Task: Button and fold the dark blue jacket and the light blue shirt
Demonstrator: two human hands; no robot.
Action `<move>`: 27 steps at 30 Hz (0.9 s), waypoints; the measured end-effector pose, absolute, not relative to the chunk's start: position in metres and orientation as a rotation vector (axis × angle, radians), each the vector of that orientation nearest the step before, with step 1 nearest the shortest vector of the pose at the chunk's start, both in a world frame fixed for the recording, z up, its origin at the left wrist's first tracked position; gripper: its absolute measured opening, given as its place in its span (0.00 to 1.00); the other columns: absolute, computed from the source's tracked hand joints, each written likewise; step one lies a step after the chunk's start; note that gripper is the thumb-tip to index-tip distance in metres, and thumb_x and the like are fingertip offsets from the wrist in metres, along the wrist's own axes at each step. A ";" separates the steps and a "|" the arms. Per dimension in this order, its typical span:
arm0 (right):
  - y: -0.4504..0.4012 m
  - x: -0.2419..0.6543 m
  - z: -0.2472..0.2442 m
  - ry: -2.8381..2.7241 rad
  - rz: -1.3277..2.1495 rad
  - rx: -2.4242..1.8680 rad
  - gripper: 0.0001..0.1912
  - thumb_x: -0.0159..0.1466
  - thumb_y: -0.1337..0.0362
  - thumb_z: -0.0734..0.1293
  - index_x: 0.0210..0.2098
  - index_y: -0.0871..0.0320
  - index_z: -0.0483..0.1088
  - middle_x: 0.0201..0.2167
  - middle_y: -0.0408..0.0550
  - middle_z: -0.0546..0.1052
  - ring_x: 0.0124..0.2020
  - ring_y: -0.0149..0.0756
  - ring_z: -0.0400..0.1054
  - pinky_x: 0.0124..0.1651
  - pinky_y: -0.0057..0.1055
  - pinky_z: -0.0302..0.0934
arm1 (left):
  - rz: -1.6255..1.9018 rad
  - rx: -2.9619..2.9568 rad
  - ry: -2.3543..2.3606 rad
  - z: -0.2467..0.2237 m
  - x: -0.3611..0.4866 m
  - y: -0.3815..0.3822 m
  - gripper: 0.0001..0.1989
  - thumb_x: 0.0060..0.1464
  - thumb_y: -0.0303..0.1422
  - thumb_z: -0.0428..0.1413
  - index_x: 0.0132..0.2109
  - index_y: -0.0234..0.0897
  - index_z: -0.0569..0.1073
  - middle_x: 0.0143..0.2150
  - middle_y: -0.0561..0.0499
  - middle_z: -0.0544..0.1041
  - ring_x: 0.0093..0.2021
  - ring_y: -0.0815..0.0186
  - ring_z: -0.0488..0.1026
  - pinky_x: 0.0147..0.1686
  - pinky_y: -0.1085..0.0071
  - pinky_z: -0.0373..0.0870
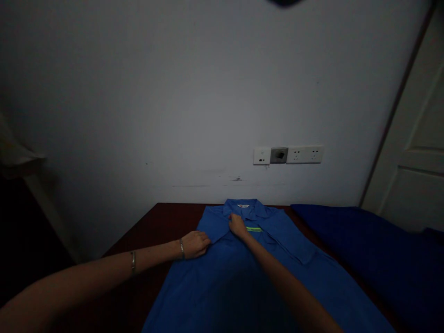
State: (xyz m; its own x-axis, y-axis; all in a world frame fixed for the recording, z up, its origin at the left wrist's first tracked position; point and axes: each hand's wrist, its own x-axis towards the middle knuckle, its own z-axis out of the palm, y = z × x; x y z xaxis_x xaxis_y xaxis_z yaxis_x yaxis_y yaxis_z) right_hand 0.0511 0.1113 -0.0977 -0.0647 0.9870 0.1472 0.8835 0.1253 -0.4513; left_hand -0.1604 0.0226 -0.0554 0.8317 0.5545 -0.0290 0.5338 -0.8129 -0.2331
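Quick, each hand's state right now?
Left hand: curled at the sleeve of the shirt; grip unclear.
Right hand: closed, apparently holding the shirt near its collar.

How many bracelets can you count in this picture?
2: one bracelet just behind the left hand, the other farther up that forearm. More may be hidden.

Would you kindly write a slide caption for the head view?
Left hand and right hand touching a blue shirt on a dark table.

Indoor room: sockets (304,155), panelled door (418,185)
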 end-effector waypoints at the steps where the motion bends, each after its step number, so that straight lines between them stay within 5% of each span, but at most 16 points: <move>1: 0.111 0.051 -0.098 -2.001 0.325 -1.809 0.18 0.58 0.75 0.55 0.45 0.64 0.68 0.41 0.57 0.74 0.43 0.38 0.68 0.42 0.28 0.56 | 0.135 -2.808 -0.842 -0.057 -0.157 0.023 0.09 0.55 0.30 0.44 0.41 0.37 0.67 0.36 0.45 0.71 0.37 0.62 0.68 0.39 0.68 0.64; 11: 0.107 0.053 -0.100 -2.157 0.138 -1.805 0.20 0.59 0.78 0.51 0.43 0.64 0.69 0.42 0.60 0.71 0.43 0.40 0.66 0.44 0.32 0.56 | 0.097 -2.991 -0.761 -0.073 -0.147 0.027 0.14 0.50 0.26 0.47 0.44 0.35 0.68 0.37 0.44 0.72 0.37 0.62 0.69 0.37 0.70 0.65; 15: 0.096 0.048 -0.093 -2.206 0.053 -1.787 0.19 0.57 0.78 0.53 0.41 0.65 0.71 0.47 0.63 0.67 0.49 0.45 0.61 0.45 0.35 0.56 | -0.139 -3.148 -1.044 -0.073 -0.145 0.031 0.09 0.49 0.30 0.49 0.38 0.35 0.71 0.32 0.50 0.73 0.31 0.68 0.69 0.33 0.76 0.64; 20: 0.062 0.028 -0.091 -2.361 -0.035 -1.536 0.17 0.61 0.67 0.55 0.44 0.65 0.70 0.51 0.62 0.65 0.53 0.48 0.55 0.52 0.40 0.51 | -0.647 -2.698 -1.818 -0.067 -0.154 0.062 0.11 0.52 0.31 0.45 0.33 0.33 0.70 0.33 0.49 0.74 0.34 0.68 0.70 0.37 0.75 0.64; 27: 0.045 0.019 -0.106 -2.352 0.217 -1.562 0.39 0.60 0.46 0.55 0.59 0.73 0.54 0.61 0.69 0.50 0.62 0.57 0.41 0.59 0.50 0.37 | -0.218 -2.469 -2.424 -0.078 -0.176 0.086 0.18 0.52 0.41 0.47 0.38 0.31 0.71 0.40 0.43 0.75 0.43 0.60 0.72 0.38 0.73 0.65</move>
